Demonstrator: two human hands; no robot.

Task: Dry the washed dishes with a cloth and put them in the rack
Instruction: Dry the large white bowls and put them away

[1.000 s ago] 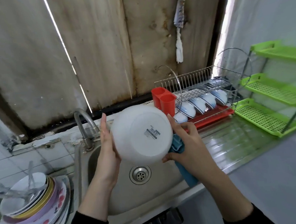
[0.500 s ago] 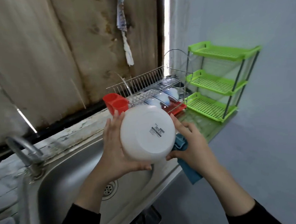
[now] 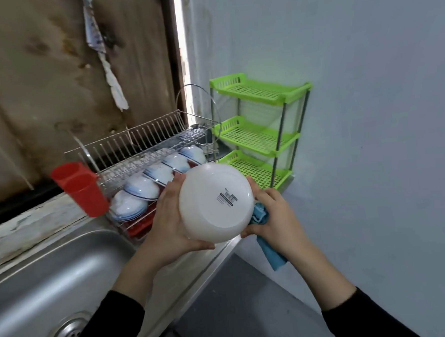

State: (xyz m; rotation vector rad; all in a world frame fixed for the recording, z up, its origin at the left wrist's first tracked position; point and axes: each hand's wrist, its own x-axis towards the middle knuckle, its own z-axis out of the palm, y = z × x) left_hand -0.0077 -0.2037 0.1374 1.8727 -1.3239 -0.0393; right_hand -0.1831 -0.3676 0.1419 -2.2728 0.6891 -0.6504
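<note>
Swinging right since half a second ago, the view has lost the tap, and the dish rack (image 3: 141,139) and green three-tier shelf (image 3: 260,129) now sit nearer the middle. The white bowl (image 3: 215,202) is turned as before, base and barcode label (image 3: 228,198) facing the camera. It now hangs over the right rim of the steel sink (image 3: 53,277), whereas a second ago it was above the basin. It hides the rack's near right corner. The left hand (image 3: 172,223) grasps the bowl's left side, fingers curled behind it and thumb hooked under the lower edge. The right hand (image 3: 276,217) clenches a bunched blue cloth (image 3: 271,254) against the bowl's right side, with the cloth's tail hanging below the wrist. Five blue-and-white bowls (image 3: 142,187) stand on edge along the rack's lower tier above a red drip tray (image 3: 141,225), the far ones just behind the held bowl. The upper tier shows bare wire prongs. A red cutlery holder (image 3: 82,190) hangs on the rack's left end. The counter's near edge runs diagonally beneath the bowl. The shelf stands just right of the rack, close against the pale wall (image 3: 368,107).
</note>
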